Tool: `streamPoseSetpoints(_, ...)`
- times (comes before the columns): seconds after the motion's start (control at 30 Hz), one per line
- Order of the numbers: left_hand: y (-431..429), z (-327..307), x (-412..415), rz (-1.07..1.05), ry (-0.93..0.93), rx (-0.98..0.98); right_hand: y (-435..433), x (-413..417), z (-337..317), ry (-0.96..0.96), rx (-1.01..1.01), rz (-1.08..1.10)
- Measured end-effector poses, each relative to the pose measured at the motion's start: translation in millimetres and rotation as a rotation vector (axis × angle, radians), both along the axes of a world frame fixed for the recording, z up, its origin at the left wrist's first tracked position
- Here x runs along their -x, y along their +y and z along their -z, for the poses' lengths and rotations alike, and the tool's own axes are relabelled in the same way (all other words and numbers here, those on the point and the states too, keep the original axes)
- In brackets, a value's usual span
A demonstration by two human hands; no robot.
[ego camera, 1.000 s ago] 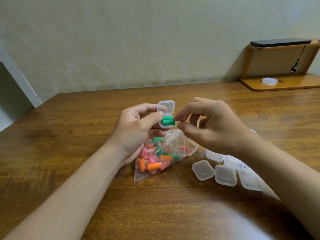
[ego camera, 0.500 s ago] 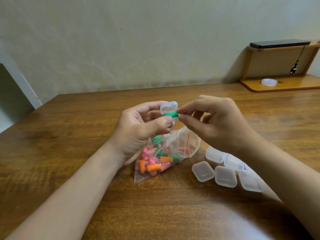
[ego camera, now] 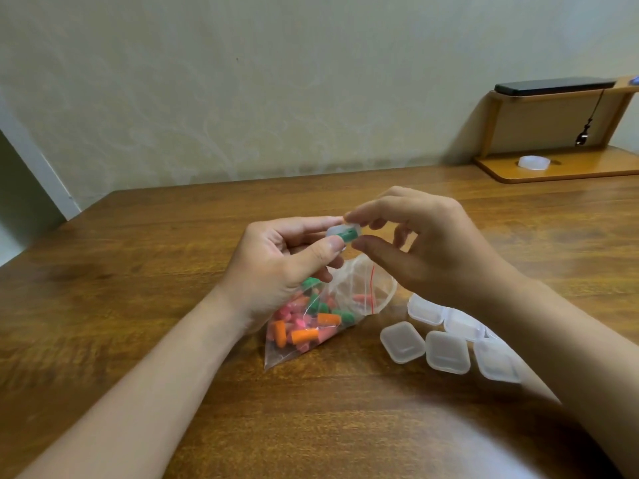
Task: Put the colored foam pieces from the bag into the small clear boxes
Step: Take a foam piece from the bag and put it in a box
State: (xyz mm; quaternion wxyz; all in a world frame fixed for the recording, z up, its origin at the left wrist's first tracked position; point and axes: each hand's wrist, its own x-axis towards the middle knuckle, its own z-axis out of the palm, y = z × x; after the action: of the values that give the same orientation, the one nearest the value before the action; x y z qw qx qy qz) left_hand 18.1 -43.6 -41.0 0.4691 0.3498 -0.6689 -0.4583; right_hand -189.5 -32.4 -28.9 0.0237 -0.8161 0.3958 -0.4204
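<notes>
**Head view: left hand [ego camera: 276, 267] and right hand [ego camera: 439, 250] both on one small clear box [ego camera: 342, 232]**

- Box is held up off the wooden table [ego camera: 138, 305], just above the bag [ego camera: 359, 288].
- Left hand: thumb curled onto the box's near side and fingers behind it, so it is gripping the box.
- Right hand: index fingertip on top and thumb underneath, pinching the same box from the right. Other fingers are loosely curled.
- Green foam piece [ego camera: 346, 235] shows through the box wall, so it is inside.
- Lid is down over it. Can't tell if it has fully snapped.
- Bag is clear plastic with a red zip line and lies flat on the table below the hands. Its mouth gapes open toward the right.
- Left palm overlaps the bag's top-left edge in this view. Can't tell whether they touch.
- Foam pieces [ego camera: 304, 335] sit in the bag's lower left end: orange, pink and green, piled together.
- More small boxes [ego camera: 403, 342] are clustered on the table just right of the bag, lids shut.
- Five of them are plainly visible, in two rough rows. The far ones are partly hidden under the right forearm.
- Far right corner of the table has a low wooden shelf stand [ego camera: 560, 172] against the wall [ego camera: 242, 81].
- Dark phone [ego camera: 553, 86] lies flat on the stand's top board.
- White round lid-like object [ego camera: 534, 162] sits on its base board.
- Thin cord [ego camera: 584, 133] hangs from the top board with a small dark fitting at its end.
</notes>
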Motion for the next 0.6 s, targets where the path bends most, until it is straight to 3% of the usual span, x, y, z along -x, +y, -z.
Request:
streamPoseSetpoints(0.33, -4.1, 5.1, -2.1, -0.145, -0.227, 0.431, 0.5, -2.4, 1.1, 0.059, 0.006, 0.043)
streamPoseSetpoints(0.6, -6.2, 7.2, -1.9, -0.164, -0.248, 0.484, -3.4, -2.7, 5.1, 0.062, -0.006, 0.059)
